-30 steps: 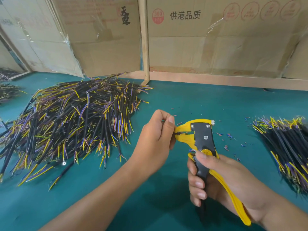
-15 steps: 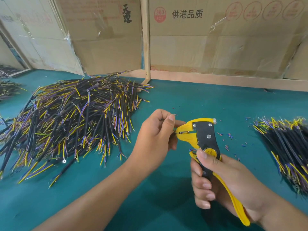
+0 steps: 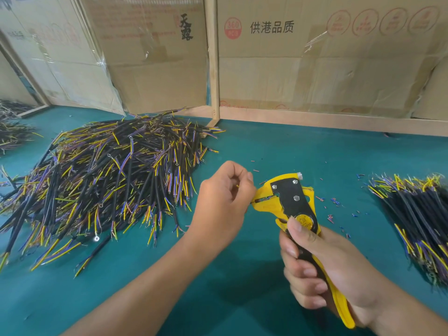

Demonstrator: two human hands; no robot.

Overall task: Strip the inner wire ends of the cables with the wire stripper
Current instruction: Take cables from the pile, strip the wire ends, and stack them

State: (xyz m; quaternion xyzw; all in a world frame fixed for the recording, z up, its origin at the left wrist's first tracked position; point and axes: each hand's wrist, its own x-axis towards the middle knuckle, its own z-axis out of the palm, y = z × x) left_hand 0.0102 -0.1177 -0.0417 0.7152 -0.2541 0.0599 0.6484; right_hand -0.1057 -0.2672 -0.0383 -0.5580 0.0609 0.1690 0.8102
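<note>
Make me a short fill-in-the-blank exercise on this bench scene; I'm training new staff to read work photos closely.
1. The right hand grips the handles of a yellow and ____ wire stripper.
2. The left hand pinches a wire end at the stripper's ____.
3. The larger cable pile lies on the person's ____ side.
4. The table has a ____ cover.

Missing words: black; jaws; left; green
</note>
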